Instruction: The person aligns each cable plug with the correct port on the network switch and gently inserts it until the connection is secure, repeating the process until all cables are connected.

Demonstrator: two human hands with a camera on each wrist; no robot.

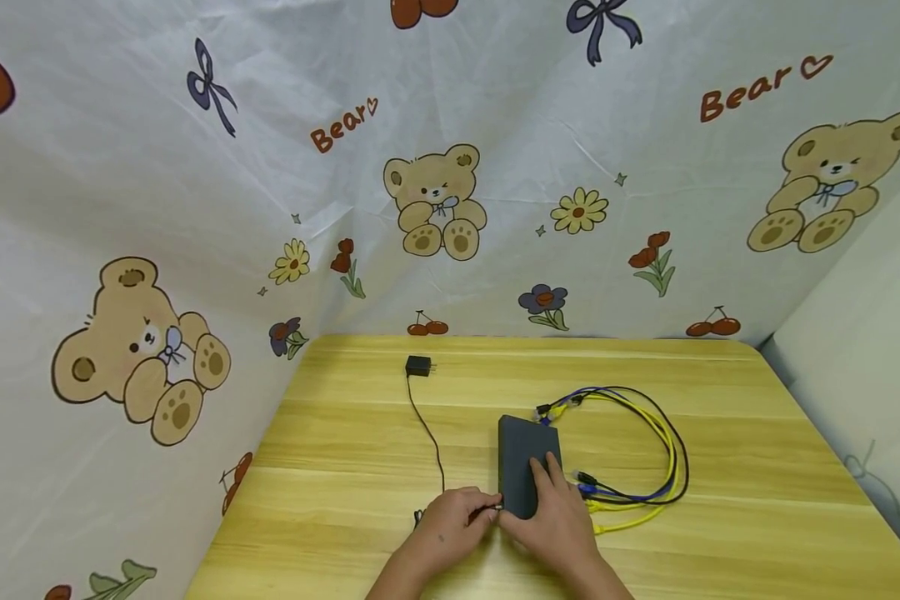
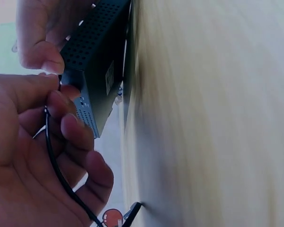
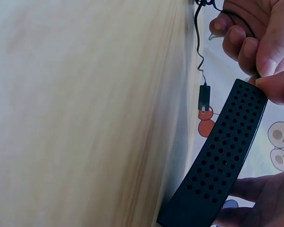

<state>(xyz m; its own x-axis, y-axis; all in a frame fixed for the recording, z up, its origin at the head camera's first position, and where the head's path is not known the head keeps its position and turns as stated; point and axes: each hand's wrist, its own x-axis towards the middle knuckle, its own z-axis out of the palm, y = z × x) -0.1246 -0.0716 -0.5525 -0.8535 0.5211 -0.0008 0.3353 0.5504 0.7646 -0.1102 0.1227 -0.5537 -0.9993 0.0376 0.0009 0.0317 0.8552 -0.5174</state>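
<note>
A dark network switch, a flat metal box with hole-punched sides, stands on the wooden table before me. My right hand grips it, fingers over the top face and thumb at the near corner. With thumb and fingertips my left hand pinches the end of a thin black power cord against the switch's near left end. Those fingers hide the plug tip, so I cannot tell how deep it sits. The cord runs back to a black power adapter lying at the far left.
Right of the switch lies a loop of black, blue and yellow network cables, connector ends near the box. A bundled part of the cord lies by the left wrist. Behind the table hangs a bear-print cloth.
</note>
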